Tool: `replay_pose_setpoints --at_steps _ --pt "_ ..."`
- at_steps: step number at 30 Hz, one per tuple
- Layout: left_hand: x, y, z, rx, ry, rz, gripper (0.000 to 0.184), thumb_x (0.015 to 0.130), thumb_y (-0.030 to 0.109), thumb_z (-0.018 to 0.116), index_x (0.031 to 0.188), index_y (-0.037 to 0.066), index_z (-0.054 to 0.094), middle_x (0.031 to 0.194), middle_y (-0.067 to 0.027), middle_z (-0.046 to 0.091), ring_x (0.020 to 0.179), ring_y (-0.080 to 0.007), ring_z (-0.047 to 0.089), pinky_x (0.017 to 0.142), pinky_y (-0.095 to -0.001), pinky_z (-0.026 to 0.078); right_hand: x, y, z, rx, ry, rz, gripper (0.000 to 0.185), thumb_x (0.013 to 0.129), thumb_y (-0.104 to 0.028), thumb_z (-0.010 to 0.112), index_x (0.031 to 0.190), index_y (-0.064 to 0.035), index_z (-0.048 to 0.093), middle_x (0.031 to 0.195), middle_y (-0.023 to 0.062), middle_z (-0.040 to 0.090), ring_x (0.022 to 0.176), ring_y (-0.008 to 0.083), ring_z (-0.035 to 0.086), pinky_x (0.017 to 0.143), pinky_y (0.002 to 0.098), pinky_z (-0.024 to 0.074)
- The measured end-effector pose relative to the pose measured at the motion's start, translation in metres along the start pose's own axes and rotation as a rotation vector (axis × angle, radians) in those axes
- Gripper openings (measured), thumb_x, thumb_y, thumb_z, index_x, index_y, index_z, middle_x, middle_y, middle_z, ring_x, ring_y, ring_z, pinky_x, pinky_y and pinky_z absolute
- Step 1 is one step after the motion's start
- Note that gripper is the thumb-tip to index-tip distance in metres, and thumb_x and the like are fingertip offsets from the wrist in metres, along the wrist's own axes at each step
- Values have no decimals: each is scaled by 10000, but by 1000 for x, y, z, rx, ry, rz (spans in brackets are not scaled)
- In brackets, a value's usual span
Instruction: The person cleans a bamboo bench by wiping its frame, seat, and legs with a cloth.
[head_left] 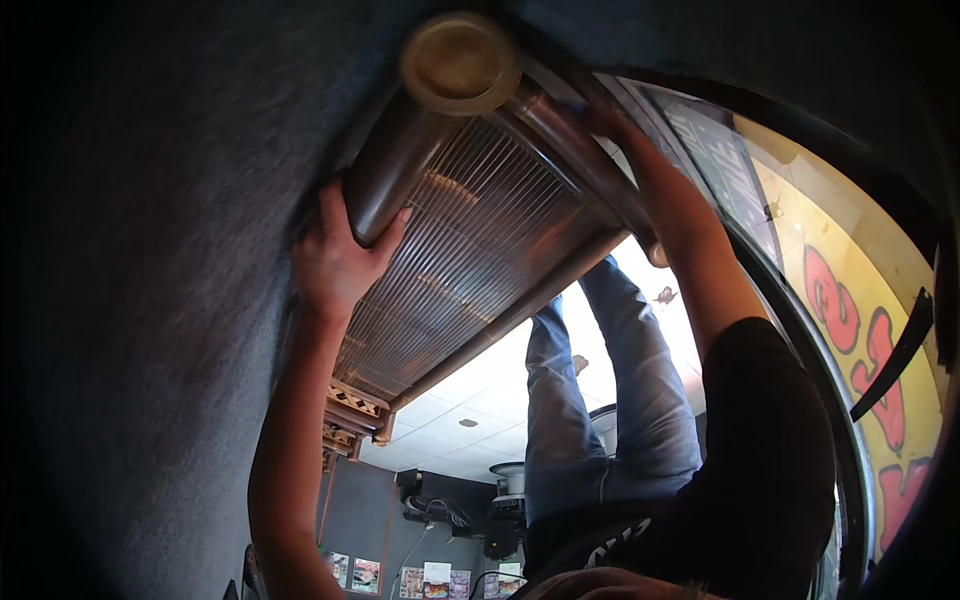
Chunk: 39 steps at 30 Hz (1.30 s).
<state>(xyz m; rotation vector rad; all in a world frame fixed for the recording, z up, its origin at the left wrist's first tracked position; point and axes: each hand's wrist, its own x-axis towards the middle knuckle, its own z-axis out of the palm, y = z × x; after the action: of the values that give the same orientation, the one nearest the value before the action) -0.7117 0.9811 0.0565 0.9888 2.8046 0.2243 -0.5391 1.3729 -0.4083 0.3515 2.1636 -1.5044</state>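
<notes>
My left hand (345,250) is closed around a thick dark bamboo pole (395,170), with the thumb on one side and the fingers on the other. The pole belongs to a piece of slatted bamboo furniture, perhaps a bench (490,220); a round pale pole end (460,65) faces me at the top. My right hand (603,118) reaches beside a second bamboo rail (570,140) at the bench's right side. Its fingers are in shadow, so I cannot tell whether they grip the rail.
A dark grey wall (150,300) runs close along the left. At the right stands a window (800,200) with yellow and red lettering. My legs in jeans (610,400) are beyond the bench, above pale tiles (435,415). Pictures (440,582) and black cables (440,505) hang on the far wall.
</notes>
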Motion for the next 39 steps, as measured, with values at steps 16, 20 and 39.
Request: replay_pose_setpoints --at_steps 16,20,39 --pt "-5 0 4 -57 -36 -57 699 822 477 824 1269 27 532 711 -180 700 619 -370 730 487 -454 588 47 -55 9 285 -12 364 577 997 -525 511 1275 -52 691 1231 166 699 1181 265 630 1048 415 449" --pt "-5 5 1 -67 -54 -83 745 802 465 846 1284 -5 528 754 -208 709 661 -387 738 514 -457 590 76 -84 9 330 15 193 539 993 -489 538 1272 -53 692 1207 154 704 1138 261 642 1019 414 466" --pt "-2 6 0 -19 -18 -31 744 802 465 848 1284 -5 531 792 -209 713 681 -381 743 542 -456 599 43 -33 3 418 -56 291 405 979 -349 620 1251 -58 695 1119 117 726 976 245 687 891 417 532"
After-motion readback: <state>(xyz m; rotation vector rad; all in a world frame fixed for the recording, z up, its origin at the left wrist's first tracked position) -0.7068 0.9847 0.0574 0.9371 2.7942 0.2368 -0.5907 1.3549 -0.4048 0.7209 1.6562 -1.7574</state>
